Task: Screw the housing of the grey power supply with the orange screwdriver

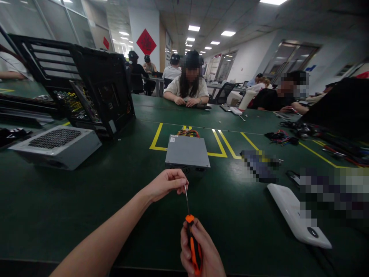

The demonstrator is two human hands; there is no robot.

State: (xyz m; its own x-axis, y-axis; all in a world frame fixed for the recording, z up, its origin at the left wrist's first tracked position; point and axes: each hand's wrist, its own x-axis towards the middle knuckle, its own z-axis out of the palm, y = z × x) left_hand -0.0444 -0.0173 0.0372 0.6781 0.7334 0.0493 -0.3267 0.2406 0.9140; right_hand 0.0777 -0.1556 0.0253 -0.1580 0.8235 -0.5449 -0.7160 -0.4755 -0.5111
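Note:
In my right hand is a screwdriver with an orange and black handle, its thin metal shaft pointing up and away from me. My left hand is pinched at the shaft's tip. The fingers cover the tip, so I cannot make out whether a small part is between them. Just beyond my left hand, a grey metal power supply lies flat on the green table. Its bundle of coloured cables comes out at the far side.
At left stand a second power supply with a fan grille and a black computer case. On the right lie a white device, a blurred dark object and loose cables. Yellow tape marks the table. A person sits opposite.

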